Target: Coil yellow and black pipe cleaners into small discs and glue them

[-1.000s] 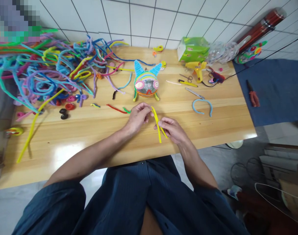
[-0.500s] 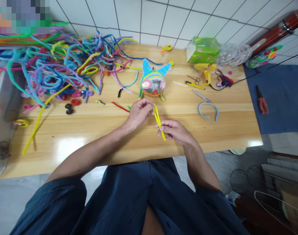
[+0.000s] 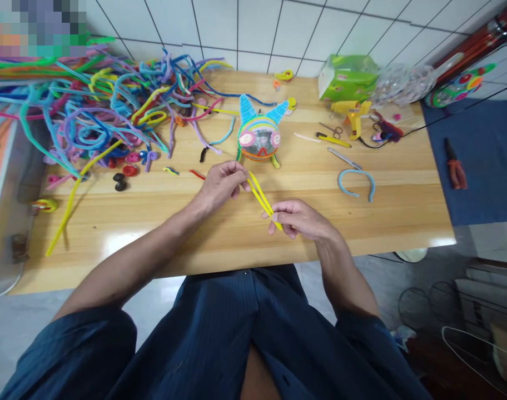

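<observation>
A yellow pipe cleaner, folded double into a narrow loop, stretches between my two hands above the wooden table. My left hand pinches its upper end between thumb and fingers. At the lower end, the thumb and fingers of my right hand are closed on the doubled strands. Just beyond my left hand stands a small figure with a clear round body, blue pointed ears, pink-ringed eyes and a red-orange mouth. A short red pipe cleaner lies partly behind my left hand.
A big tangle of coloured pipe cleaners covers the back left. On the right lie a yellow glue gun, scissors, a yellow cutter, a bent blue pipe cleaner and pliers. A green box stands by the tiled wall.
My left hand has moved left and slightly up, drawing the yellow loop longer and more slanted. My right hand keeps its grip near the lower end. The view has shifted slightly.
</observation>
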### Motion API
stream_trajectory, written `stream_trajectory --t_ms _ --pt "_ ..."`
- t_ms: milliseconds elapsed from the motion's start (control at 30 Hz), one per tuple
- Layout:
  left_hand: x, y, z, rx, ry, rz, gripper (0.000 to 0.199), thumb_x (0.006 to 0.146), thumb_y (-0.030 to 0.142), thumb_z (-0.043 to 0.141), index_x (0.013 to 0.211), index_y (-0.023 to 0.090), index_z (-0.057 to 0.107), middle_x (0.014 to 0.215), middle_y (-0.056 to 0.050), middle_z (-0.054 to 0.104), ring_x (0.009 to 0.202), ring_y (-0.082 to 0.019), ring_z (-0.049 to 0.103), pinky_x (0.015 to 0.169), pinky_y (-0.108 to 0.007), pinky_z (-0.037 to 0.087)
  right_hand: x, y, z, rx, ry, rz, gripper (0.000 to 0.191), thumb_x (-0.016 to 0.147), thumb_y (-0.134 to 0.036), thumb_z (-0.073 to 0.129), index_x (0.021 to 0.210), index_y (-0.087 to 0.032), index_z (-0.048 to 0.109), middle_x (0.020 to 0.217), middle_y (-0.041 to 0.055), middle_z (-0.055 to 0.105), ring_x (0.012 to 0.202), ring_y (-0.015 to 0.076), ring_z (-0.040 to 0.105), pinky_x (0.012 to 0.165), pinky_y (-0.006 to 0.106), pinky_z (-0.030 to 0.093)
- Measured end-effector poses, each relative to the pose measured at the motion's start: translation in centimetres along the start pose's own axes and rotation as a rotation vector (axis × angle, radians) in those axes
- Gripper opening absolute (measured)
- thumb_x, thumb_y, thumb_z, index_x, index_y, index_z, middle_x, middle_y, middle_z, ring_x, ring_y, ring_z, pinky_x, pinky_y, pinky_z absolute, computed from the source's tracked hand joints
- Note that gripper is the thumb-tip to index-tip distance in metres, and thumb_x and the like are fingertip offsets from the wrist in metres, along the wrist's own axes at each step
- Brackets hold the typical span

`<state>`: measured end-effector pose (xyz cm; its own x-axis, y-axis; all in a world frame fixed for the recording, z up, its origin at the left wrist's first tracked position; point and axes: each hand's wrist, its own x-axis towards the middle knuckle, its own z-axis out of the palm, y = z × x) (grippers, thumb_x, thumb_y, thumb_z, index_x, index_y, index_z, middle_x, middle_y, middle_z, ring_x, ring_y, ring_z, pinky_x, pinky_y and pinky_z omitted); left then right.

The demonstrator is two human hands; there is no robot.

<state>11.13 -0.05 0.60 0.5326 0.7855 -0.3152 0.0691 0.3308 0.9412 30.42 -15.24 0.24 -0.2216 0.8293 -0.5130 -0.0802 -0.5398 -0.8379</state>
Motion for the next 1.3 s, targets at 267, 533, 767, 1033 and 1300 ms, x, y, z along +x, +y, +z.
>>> stream_trajectory --t_ms 267,533,767,1033,1300 --pt "-0.1 -0.8 -1.8 0.01 -0.004 0.011 0.017 0.073 0.031 0.079 0.072 0.019 0.067 0.057 0.0 0.07 0.037 -0.007 0.045 0.039 -0.02 0.028 -0.1 -1.2 0.4 -0.154 -0.053 -0.071 0.03 0.091 -0.028 0.069 0.116 -0.017 0.081 0.08 0.0018 0.084 0.042 0.0056 0.046 0.041 0.021 0.034" --pt "-0.8 -0.8 -1.6 -0.144 0.052 -0.028 0.01 0.073 0.024 0.074 0.069 0.018 0.066 0.053 0.002 0.063 0.037 -0.006 0.042 0.037 -0.019 0.026 0.3 -1.1 0.8 -0.174 -0.03 -0.07 0.032 0.09 -0.024 0.065 0.116 -0.017 0.082 0.077 0.0 0.082 0.043 0.0055 0.044 0.044 0.022 0.033" --pt "-1.2 -0.2 -0.6 -0.345 0.115 -0.119 0.011 0.079 0.016 0.071 0.07 0.016 0.064 0.053 0.004 0.059 0.036 -0.005 0.041 0.037 -0.017 0.027 1.3 -0.4 2.0 -0.191 -0.012 -0.057 0.031 0.093 -0.027 0.065 0.117 -0.015 0.081 0.079 0.001 0.081 0.045 0.0051 0.045 0.045 0.023 0.033" --pt "-2.0 -0.7 -0.3 -0.421 0.033 -0.142 0.027 0.08 0.032 0.084 0.08 0.019 0.061 0.059 0.007 0.057 0.039 -0.005 0.04 0.038 -0.019 0.026 1.9 0.1 2.6 -0.12 0.003 -0.106 0.032 0.092 -0.033 0.065 0.113 -0.014 0.081 0.083 0.0028 0.081 0.048 0.0063 0.046 0.047 0.024 0.035" --pt "-1.5 -2.4 -0.4 -0.286 0.108 -0.003 0.03 0.08 0.043 0.083 0.077 0.019 0.065 0.061 0.006 0.051 0.049 -0.008 0.04 0.046 -0.021 0.03 2.5 -0.1 -0.7 -0.242 0.254 -0.197 0.039 0.09 -0.047 0.078 0.119 -0.021 0.08 0.101 0.0059 0.082 0.075 0.0156 0.069 0.071 0.031 0.056"
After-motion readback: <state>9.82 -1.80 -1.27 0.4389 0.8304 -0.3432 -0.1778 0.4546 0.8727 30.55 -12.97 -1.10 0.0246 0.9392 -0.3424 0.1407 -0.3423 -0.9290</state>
